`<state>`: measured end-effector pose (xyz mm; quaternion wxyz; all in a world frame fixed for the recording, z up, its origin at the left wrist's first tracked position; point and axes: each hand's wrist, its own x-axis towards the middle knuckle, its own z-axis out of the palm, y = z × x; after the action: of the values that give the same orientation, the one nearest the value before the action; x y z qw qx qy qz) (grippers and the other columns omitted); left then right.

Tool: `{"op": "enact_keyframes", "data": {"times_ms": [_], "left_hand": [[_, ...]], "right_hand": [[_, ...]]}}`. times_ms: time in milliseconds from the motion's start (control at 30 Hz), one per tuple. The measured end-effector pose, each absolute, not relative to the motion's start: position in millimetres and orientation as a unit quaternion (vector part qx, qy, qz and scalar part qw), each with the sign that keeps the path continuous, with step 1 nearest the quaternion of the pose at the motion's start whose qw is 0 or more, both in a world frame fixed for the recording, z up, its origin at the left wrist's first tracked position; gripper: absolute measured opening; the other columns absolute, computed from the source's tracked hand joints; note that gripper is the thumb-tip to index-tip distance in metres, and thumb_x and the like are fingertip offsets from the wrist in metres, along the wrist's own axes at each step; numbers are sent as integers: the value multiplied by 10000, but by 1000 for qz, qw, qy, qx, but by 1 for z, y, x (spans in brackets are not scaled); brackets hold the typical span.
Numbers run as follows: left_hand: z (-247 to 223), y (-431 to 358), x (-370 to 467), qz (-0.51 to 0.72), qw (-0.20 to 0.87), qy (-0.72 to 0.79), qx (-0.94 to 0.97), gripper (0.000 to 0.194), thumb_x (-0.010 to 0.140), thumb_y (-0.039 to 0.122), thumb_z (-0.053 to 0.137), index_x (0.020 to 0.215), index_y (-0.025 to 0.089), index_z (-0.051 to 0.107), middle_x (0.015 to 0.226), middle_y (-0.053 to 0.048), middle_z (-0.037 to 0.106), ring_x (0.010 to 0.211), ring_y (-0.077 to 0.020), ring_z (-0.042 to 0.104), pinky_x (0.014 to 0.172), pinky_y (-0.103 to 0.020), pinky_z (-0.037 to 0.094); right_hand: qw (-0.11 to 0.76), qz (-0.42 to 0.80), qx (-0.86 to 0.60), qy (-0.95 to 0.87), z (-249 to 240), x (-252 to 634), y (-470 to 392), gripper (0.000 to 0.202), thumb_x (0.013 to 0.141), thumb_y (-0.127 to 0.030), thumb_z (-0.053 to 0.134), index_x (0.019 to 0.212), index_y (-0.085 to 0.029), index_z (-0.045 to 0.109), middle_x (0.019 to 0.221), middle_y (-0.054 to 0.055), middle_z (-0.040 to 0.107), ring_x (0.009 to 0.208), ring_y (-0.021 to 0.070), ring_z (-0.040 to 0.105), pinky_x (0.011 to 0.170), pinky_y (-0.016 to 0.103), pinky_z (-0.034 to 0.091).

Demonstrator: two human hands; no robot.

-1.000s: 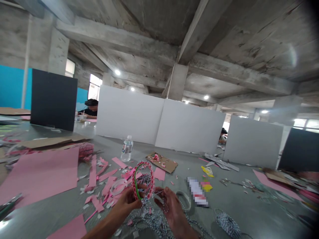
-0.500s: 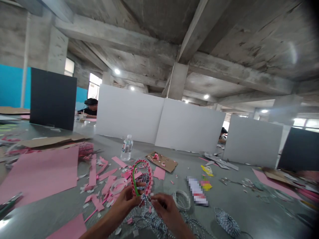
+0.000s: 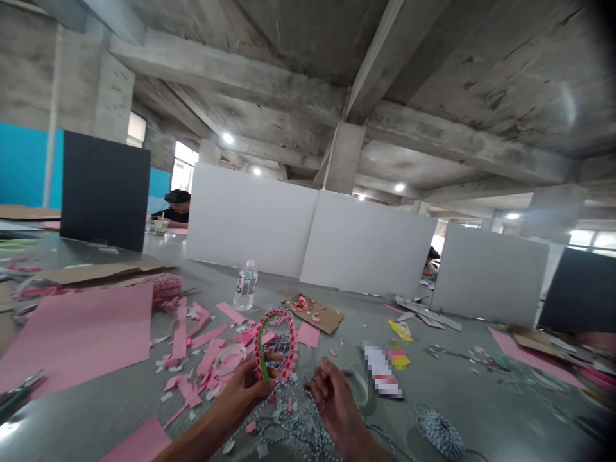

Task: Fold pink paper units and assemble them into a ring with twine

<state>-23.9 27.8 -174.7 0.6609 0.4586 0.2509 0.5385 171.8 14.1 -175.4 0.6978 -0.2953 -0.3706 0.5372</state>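
My left hand [image 3: 251, 384] grips the lower part of a ring [image 3: 291, 335] held upright over the table. The ring has a pink-and-red patterned band, dark-and-white cord along its edge and a green strip inside. To its right, my right hand [image 3: 335, 399] is closed with fingers pinched on a dark-and-white cord [image 3: 308, 393]; the fingertips are partly hidden. Loose loops of the same cord [image 3: 293, 423] lie tangled below both hands. A wound bundle of cord [image 3: 440, 431] rests to the right.
Pink paper scraps [image 3: 209, 356] and a white tape roll [image 3: 230, 359] lie left of my hands. Beyond stand a water bottle [image 3: 246, 289] and a cardboard piece [image 3: 322, 316]. Another ring [image 3: 360, 388] is beside my right hand. Scissors [image 3: 22, 391] lie far left; white panels [image 3: 250, 218] stand behind.
My right hand has moved up and away from the ring, to the right, with its fingers turned upward. My left hand still holds the ring in nearly the same place.
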Motion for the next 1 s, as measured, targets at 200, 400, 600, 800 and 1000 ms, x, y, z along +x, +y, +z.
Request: {"op": "enact_keyframes", "data": {"times_ms": [200,400,600,800,1000], "left_hand": [[-164,22,-27,529,679,248,445,430,584,295,934,963,212,749,789,8,640,690,-131,543,613,-241,487],[-158,20,-26,528,710,229,405,456,525,258,941,923,189,728,748,16,641,635,-125,568,600,-247,474],[-155,16,-28,548,720,272,328,346,512,226,902,700,184,616,559,84,531,468,-83,502,470,-203,425],[-150,14,-36,516,746,257,334,436,511,386,942,716,190,610,375,163,306,335,-10,186,338,-131,193],[-147,13,-36,502,723,268,392,400,589,400,893,807,204,621,329,181,286,304,-6,71,316,-150,119]], "right_hand": [[678,560,-334,-339,-172,175,11,533,630,-641,819,579,-254,457,506,-113,293,416,84,228,417,202,251],[660,478,-403,-417,-173,180,14,555,673,-750,724,659,-270,446,517,-111,323,387,77,175,367,187,151],[635,412,-413,-507,-177,182,17,449,735,-688,676,656,-269,537,557,-15,558,372,111,370,379,250,260],[631,401,-398,-532,-180,184,18,359,761,-548,739,655,-256,560,462,-59,442,403,122,377,424,248,259],[696,485,-347,-400,-175,192,22,296,663,-462,832,738,-273,617,503,-84,406,397,86,354,367,205,264]]}}
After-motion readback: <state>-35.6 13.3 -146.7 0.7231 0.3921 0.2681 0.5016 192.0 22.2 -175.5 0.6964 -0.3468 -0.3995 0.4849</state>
